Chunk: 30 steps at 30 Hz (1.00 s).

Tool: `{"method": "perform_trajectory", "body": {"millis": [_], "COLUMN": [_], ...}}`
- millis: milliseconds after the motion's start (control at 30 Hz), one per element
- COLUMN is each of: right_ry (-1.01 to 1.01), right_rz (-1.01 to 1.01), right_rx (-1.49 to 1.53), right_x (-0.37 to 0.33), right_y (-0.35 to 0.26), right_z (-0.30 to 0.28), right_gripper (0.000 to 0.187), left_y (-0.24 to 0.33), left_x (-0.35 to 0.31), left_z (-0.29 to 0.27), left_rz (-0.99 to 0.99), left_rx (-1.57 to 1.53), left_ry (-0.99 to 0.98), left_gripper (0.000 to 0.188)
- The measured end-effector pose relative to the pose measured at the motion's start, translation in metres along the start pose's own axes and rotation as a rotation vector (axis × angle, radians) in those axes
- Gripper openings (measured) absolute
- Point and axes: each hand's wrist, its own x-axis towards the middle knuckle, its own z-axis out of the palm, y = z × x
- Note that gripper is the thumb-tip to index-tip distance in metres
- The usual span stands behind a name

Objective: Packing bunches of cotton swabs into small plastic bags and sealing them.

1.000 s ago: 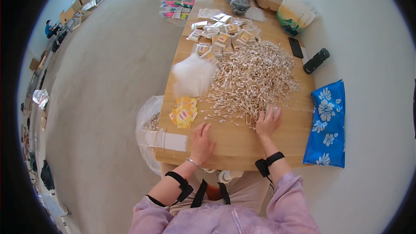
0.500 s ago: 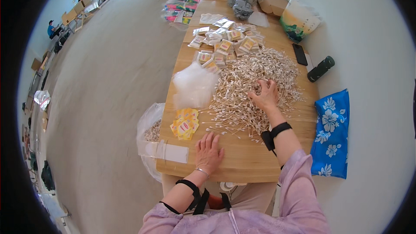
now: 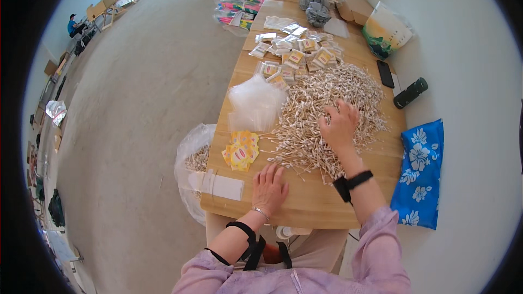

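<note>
Loose stock: one broad heap of white-tipped, pale-stemmed cotton swabs [image 3: 357, 90], piled on the light-brown wooden table [image 3: 321, 207] right of its middle, with strays along the near edge of the heap. Unpacked, and by far the largest share.

Finished stock, by appearance: a jumbled group of small clear plastic packets with yellow labels [image 3: 297, 57], lying just beyond the heap; several seem to hold swabs.

Unused supplies: a fanned stack of thin, clear plastic sleeves [image 3: 255, 100], flat and apparently without contents, left of the heap; nearer, an overlapping cluster of yellow printed paper cards [image 3: 241, 149]. Both remain in quantity — much appears left to do.

Reserve: a translucent plastic bag with more swabs [image 3: 188, 179], hanging at the table's left edge.

Right hand [image 3: 342, 125]: over the middle of the heap, fingers curled down toward the swabs; whether any are pinched cannot be told.

Left hand [image 3: 269, 189]: at the near edge of the table, palm down, fingers loosely spread — nothing visible in its grasp; nearest the yellow cards and a white rectangular card [image 3: 227, 187], touching neither.
</note>
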Motion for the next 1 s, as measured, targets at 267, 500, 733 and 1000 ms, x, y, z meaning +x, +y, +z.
{"method": "perform_trajectory", "body": {"millis": [267, 500, 733, 1000], "right_ry": [-0.592, -0.532, -0.378, -0.099], "right_rz": [0.169, 0.055, -0.057, 0.171], "right_rx": [-0.252, -0.146, 0.056, -0.058], "right_x": [0.109, 0.062, 0.003, -0.101], "right_y": [-0.007, 0.024, 0.051, -0.006], "right_z": [0.032, 0.024, -0.002, -0.052], "right_gripper": [0.067, 0.045, 0.037, 0.058], "left_y": [0.002, 0.001, 0.003, -0.007], "left_x": [-0.001, -0.002, 0.003, 0.000], "left_z": [0.001, -0.008, -0.010, -0.003], "left_rz": [0.001, -0.019, -0.006, -0.027], "left_rx": [0.001, -0.013, -0.047, -0.118], "left_ry": [-0.003, -0.028, -0.032, -0.014], "left_gripper": [0.051, 0.050, 0.050, 0.053]}}
